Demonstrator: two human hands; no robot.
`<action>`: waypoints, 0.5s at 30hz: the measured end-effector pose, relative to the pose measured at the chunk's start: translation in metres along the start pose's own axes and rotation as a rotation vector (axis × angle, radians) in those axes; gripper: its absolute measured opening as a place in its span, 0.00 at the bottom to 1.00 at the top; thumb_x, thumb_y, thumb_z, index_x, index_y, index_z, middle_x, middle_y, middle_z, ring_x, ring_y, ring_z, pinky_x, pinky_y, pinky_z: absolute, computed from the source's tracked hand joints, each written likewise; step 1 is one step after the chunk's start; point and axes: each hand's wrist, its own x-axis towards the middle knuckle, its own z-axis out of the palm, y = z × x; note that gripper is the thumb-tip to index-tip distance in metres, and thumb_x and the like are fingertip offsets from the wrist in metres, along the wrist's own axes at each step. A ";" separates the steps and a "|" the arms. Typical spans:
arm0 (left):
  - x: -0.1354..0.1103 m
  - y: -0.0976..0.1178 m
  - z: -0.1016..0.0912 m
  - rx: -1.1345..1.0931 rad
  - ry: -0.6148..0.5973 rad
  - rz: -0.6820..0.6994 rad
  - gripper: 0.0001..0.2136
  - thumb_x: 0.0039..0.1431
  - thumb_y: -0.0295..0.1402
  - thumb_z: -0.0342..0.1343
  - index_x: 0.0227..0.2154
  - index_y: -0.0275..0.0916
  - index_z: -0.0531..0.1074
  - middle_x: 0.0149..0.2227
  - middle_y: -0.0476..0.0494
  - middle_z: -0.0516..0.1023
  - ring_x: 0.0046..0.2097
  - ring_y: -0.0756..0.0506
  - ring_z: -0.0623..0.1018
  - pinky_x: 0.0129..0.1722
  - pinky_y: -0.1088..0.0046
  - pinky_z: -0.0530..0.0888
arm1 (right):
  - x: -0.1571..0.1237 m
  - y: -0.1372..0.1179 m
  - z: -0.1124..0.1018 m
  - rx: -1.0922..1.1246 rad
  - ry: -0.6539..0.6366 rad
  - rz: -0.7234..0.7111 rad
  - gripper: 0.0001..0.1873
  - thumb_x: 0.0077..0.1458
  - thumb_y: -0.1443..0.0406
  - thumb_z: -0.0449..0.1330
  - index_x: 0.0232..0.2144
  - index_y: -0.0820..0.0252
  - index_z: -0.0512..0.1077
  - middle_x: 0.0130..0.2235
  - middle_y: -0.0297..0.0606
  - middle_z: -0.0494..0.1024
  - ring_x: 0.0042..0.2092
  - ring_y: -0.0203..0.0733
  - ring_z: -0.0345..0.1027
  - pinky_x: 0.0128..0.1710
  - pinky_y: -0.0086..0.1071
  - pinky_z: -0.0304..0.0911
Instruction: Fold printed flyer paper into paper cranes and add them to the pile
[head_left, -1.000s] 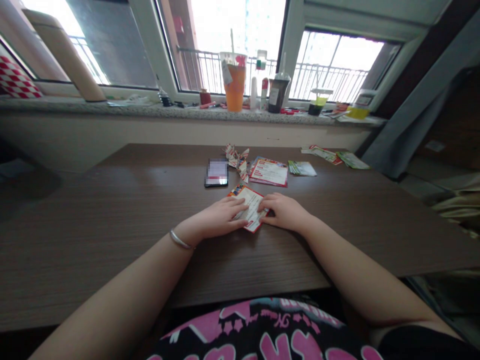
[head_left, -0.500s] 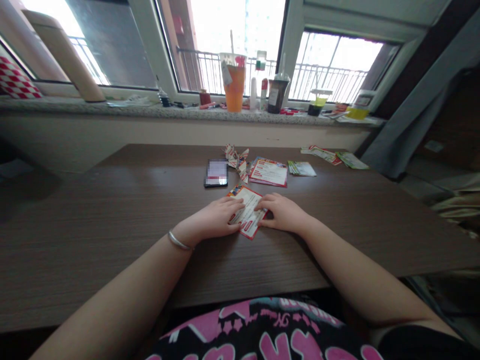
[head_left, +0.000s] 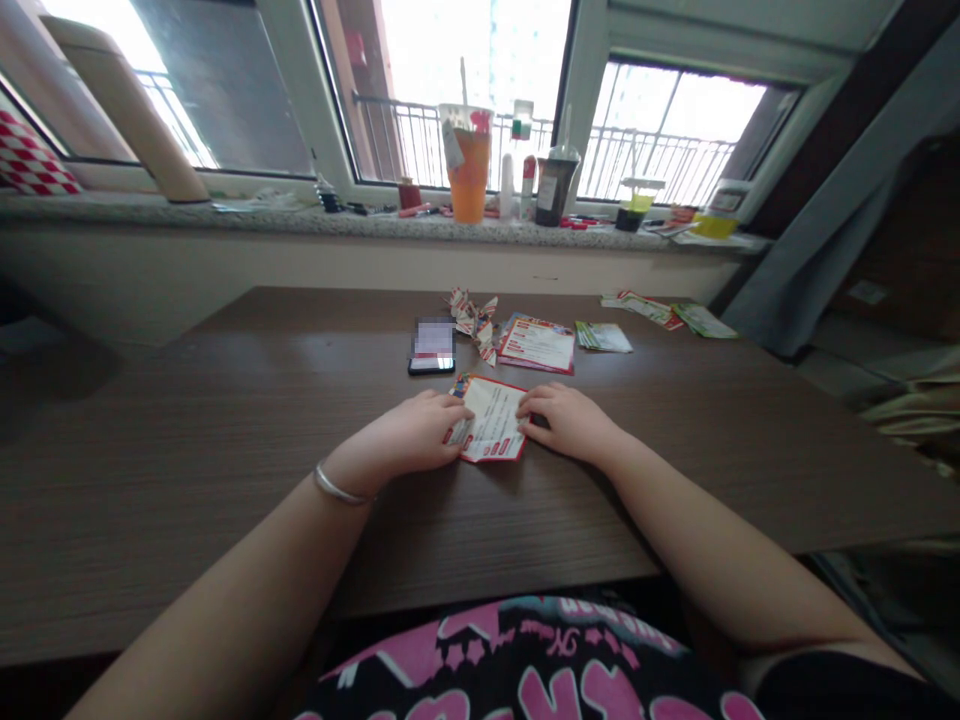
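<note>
Red-bordered paper leaflet (head_left: 491, 420) lies flat on a dark wood-grain surface (head_left: 225, 430), its printed side up, between the person's two hands; left grip (head_left: 405, 436) spreads across the leaflet's left edge, with fingers (head_left: 450, 408) resting on the paper; right grip (head_left: 568, 420) sits at the opposite edge, fingertips (head_left: 526, 412) pressing down; neither visibly closes around the sheet, and any pinch from the thumbs cannot be told from this view; a silver bangle (head_left: 337, 486) circles the left wrist; a smartphone (head_left: 431, 365) with a blurred screen lies just beyond the leaflet, beside a cluster of folded paper pieces (head_left: 472, 320); a second printed leaflet (head_left: 537, 344) lies nearby; risk appears modest but real: uneven pressure could let the paper skid on the smooth surface, knocking its upper corner toward the smartphone, while a hard press could crease it off line.
</note>
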 end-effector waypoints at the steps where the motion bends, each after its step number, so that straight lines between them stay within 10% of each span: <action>1: -0.001 0.001 -0.001 0.009 -0.004 -0.011 0.15 0.56 0.37 0.53 0.45 0.40 0.73 0.48 0.39 0.75 0.49 0.40 0.74 0.50 0.64 0.69 | 0.000 0.000 0.000 0.000 -0.006 0.000 0.13 0.59 0.58 0.57 0.39 0.57 0.77 0.46 0.42 0.78 0.48 0.45 0.70 0.51 0.40 0.63; 15: 0.001 0.005 -0.005 -0.049 0.022 0.089 0.13 0.54 0.38 0.58 0.42 0.40 0.77 0.48 0.41 0.75 0.50 0.41 0.74 0.52 0.65 0.68 | -0.001 0.002 -0.003 -0.060 -0.071 -0.027 0.25 0.54 0.52 0.61 0.49 0.61 0.74 0.52 0.46 0.74 0.53 0.51 0.66 0.55 0.44 0.59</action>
